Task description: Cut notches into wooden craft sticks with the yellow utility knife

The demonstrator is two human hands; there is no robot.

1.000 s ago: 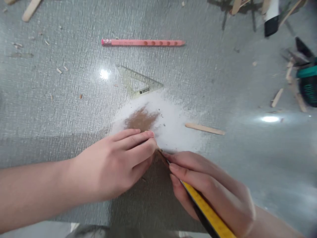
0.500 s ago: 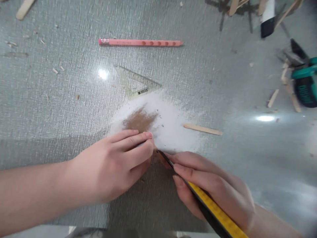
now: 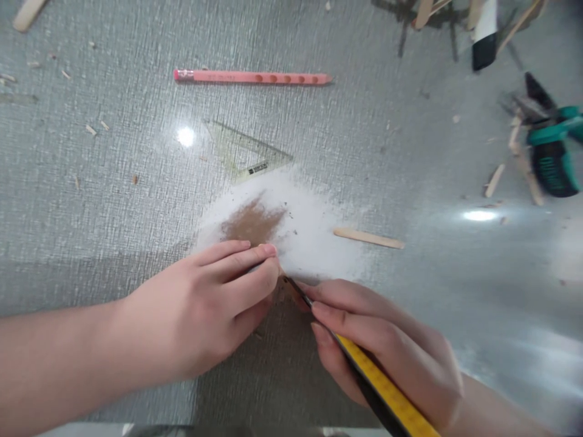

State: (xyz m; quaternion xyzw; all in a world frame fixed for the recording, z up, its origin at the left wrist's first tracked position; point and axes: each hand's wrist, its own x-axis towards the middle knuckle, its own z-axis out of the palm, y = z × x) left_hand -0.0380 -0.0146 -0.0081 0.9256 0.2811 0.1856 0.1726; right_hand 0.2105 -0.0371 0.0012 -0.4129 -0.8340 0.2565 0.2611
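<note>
My right hand [image 3: 387, 346] is wrapped round a utility knife [image 3: 387, 388] with a yellow and black handle, its dark narrow blade aimed up and left. The blade tip meets the fingertips of my left hand [image 3: 218, 303]. Those fingers are pinched on a small wooden stick [image 3: 281, 271], of which only a pale end shows beside the blade; the rest is hidden. Just beyond the fingers, a brown patch [image 3: 255, 221] lies on a whitish worn area [image 3: 314, 243] of the table. A loose craft stick [image 3: 368, 238] lies right of it.
A clear set square [image 3: 250, 152] and a pink pencil [image 3: 252, 77] lie farther off on the grey textured table [image 3: 364, 139]. Teal-and-black pliers [image 3: 553, 152] are at right, among wood scraps [image 3: 494, 181]. Craft sticks [image 3: 423, 13] and a white-and-black object [image 3: 484, 36] sit at the upper right.
The whole view has shifted slightly, so things appear a little further left. Both hands keep nearly the same grip and place against each other.
</note>
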